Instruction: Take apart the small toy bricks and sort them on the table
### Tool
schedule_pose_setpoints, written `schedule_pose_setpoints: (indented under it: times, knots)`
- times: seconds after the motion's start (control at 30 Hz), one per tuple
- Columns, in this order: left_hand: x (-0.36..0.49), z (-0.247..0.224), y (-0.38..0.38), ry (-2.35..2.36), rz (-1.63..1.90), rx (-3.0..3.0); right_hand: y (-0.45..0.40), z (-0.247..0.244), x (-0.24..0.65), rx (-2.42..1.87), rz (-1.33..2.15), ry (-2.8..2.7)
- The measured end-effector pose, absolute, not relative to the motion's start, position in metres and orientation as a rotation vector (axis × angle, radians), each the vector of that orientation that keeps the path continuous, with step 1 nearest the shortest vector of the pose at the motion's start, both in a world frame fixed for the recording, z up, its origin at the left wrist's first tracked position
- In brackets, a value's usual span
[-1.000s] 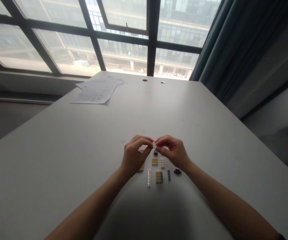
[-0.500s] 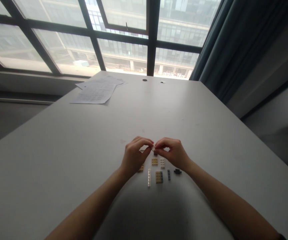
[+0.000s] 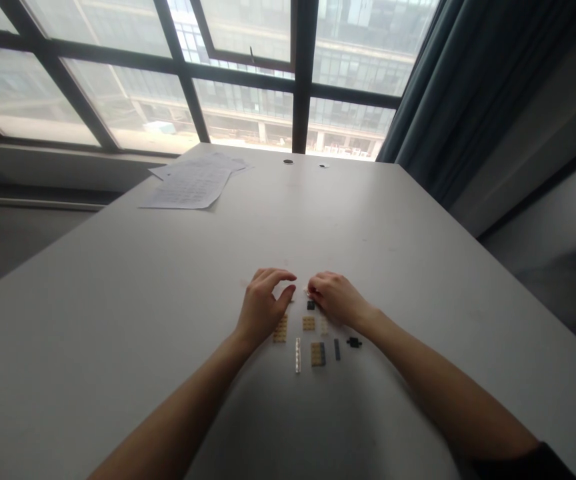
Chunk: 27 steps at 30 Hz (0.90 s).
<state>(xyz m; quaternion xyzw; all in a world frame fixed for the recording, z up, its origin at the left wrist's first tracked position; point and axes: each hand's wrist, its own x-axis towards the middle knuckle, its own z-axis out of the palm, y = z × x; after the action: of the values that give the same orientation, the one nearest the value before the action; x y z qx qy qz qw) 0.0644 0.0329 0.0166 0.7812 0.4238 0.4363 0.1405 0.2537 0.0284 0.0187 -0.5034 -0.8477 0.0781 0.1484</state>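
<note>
My left hand (image 3: pixel 267 303) has thumb and forefinger apart with nothing between them, beside a tan plate (image 3: pixel 281 329) that it partly covers. The fingers of my right hand (image 3: pixel 335 297) are closed on a small white piece (image 3: pixel 307 291), just above a small dark brick (image 3: pixel 311 305). Nearer to me lie a tan square plate (image 3: pixel 309 323) and a white plate (image 3: pixel 324 325) close to my right wrist. Below them are a long white strip (image 3: pixel 298 355), a tan and grey block (image 3: pixel 318 354), a narrow grey strip (image 3: pixel 337 349) and a black piece (image 3: pixel 354 342).
Printed sheets (image 3: pixel 188 187) lie at the far left of the white table (image 3: pixel 368 213). Two round fittings sit near its back edge. Behind it are a large window and, on the right, a dark curtain (image 3: pixel 433 93).
My hands have moved apart. The left has let go of the small white piece and opened; the right has lowered with it toward the table. More of the tan plate and dark brick shows.
</note>
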Motion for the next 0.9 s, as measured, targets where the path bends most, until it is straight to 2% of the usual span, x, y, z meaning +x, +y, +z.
schedule_pose_setpoints:
  times: [0.2, 0.43, 0.63, 0.9]
  knots:
    - [0.064, 0.015, 0.035, 1.197, 1.295, 2.266, 0.029, 0.022, 0.254, -1.417, 0.217, -2.457]
    - [0.065, 0.015, 0.034, 1.191, 1.301, 2.259, -0.002, 0.026, 0.294, -1.425, 0.313, -2.090]
    - [0.067, 0.015, 0.032, 1.153, 1.309, 2.278, -0.028, 0.017, 0.324, -1.545, 0.463, -1.996]
    - [0.068, 0.015, 0.030, 1.143, 1.309, 2.307, -0.009, 0.013, 0.322, -1.617, 0.464, -1.973]
